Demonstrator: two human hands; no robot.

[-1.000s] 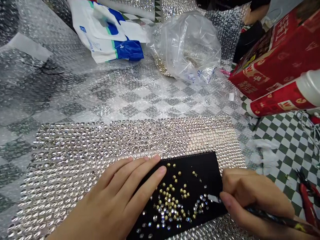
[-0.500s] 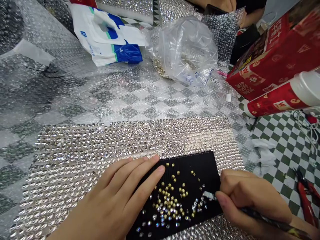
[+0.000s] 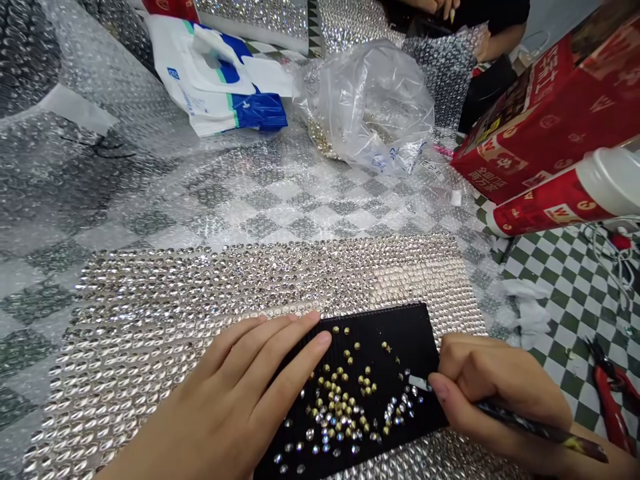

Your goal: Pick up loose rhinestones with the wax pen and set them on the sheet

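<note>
A black ribbed tray (image 3: pixel 410 333) lies tilted on a sheet set with rows of shiny rhinestones (image 3: pixel 200 287). Loose rhinestones (image 3: pixel 345 407), some gold back up and others clear face up, are scattered over the tray. My left hand (image 3: pixel 235 393) lies across the tray's left side with its fingers stretched out, fingertips near the top edge. My right hand (image 3: pixel 495 393) is closed around a picker pen (image 3: pixel 540 427) with a dark patterned shaft. Its pale tip (image 3: pixel 419 382) is over the right part of the tray, close to several clear stones; contact is unclear.
Bubble wrap (image 3: pixel 175 193) covers the checkered table. Behind are a wipes pack (image 3: pixel 215 80) and a clear plastic bag (image 3: pixel 375 107) with stones inside. A red box (image 3: pixel 555 113), a red paper cup (image 3: pixel 555 200) and red-handled pliers (image 3: pixel 613 400) are at right. Another person's hand (image 3: pixel 440 7) shows at the back.
My right hand has shifted slightly left, with the pen's shaft turned a little and its tip still over the tray. My left hand stays put. The other person's hand has come into view.
</note>
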